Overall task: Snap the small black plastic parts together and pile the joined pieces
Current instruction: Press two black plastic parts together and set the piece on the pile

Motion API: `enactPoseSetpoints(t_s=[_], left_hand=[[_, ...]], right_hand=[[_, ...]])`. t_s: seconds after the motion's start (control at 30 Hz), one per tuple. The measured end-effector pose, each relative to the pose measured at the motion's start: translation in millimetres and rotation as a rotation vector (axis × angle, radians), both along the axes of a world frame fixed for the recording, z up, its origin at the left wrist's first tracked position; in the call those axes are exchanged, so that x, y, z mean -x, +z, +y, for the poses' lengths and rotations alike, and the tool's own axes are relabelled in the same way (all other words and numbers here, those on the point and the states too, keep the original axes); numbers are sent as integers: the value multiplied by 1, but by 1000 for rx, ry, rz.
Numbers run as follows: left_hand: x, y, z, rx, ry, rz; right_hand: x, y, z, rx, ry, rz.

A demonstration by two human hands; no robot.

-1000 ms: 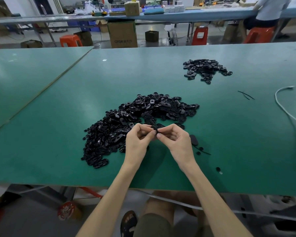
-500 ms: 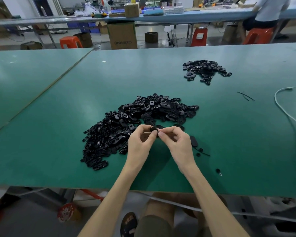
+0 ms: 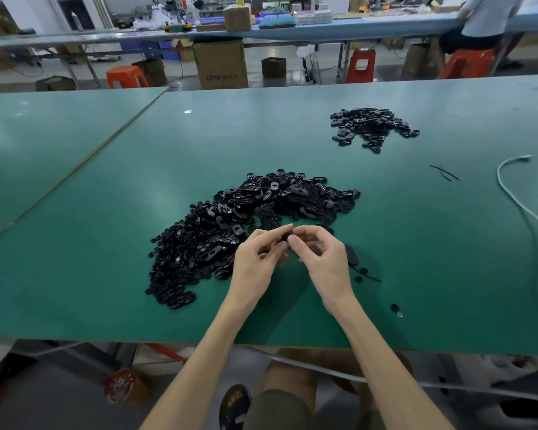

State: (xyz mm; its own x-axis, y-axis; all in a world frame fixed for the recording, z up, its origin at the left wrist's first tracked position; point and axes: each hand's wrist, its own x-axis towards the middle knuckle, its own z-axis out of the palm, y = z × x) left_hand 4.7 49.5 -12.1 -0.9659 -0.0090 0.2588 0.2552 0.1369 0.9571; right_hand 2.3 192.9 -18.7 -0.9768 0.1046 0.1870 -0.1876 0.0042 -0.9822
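Right between the two sets of fingertips sits a small black plastic part (image 3: 284,238), glossy and mostly hidden by the fingers, held just above the green worktop (image 3: 106,274). Behind and to the left of it spreads the big heap of loose parts (image 3: 230,231): shiny black ovals with cut-outs and small discs, lying at all angles on the smooth matt surface. A smaller pile (image 3: 371,127) of the same black pieces lies well apart, farther back to the right. Just beside the right wrist rest a flat dark oval piece (image 3: 351,255), a few tiny rings (image 3: 359,278) and a thin black strip; a white cable (image 3: 528,218) curls along the right edge. The left hand (image 3: 255,262) pinches the part with thumb and forefinger, its other fingers curled; the right hand (image 3: 323,259) meets it from the other side, fingertips closed on the same part, both forearms reaching in from the near edge
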Motion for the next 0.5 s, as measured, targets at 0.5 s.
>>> enactPoseSetpoints(t_s=[0.5], left_hand=[[-1, 0, -1, -48, -33, -25]], right_hand=[[1, -3, 4, 97, 9, -25]])
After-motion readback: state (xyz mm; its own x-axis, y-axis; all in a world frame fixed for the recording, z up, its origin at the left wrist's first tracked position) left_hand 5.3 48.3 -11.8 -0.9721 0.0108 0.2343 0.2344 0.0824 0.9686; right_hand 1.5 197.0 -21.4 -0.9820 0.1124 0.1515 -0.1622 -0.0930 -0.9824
